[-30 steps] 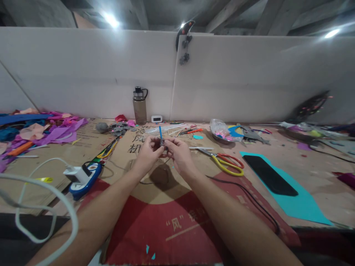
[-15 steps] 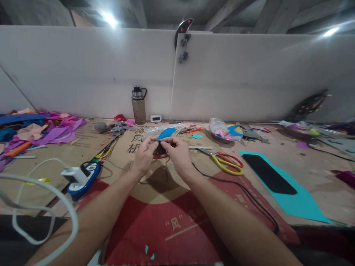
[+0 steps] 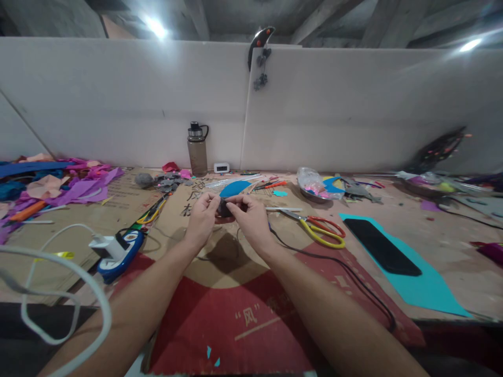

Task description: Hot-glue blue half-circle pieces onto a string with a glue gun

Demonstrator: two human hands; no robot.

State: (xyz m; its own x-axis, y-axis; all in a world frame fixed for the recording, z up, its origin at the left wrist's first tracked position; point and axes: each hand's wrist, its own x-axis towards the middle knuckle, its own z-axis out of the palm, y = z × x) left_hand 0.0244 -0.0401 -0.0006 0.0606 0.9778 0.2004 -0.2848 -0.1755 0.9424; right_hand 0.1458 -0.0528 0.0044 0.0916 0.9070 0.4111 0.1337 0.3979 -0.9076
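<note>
Between my two hands is a small dark, roundish piece (image 3: 223, 208), too small and too covered to tell its kind. My left hand (image 3: 203, 214) pinches it from the left, and my right hand (image 3: 248, 213) grips its other side with thumb and fingers. Both hands are raised above the cardboard sheet (image 3: 173, 225), their shadow falling below. A blue curved piece (image 3: 234, 188) shows just beyond the fingertips. To the right of my right hand lie scissors (image 3: 322, 230) with red and yellow handles, beside a white stick (image 3: 283, 209).
A dark phone-shaped slab (image 3: 379, 246) rests on turquoise sheet (image 3: 428, 293) at right. A bottle (image 3: 197, 152) stands by the white partition. At left are a power strip (image 3: 121, 256), a looping white cable (image 3: 104, 309) and coloured scraps (image 3: 78, 188). A bowl (image 3: 314, 196) holds plastic.
The dark piece has turned slightly between my fingers, and both hands have shifted a little. The things on the table stay where they were.
</note>
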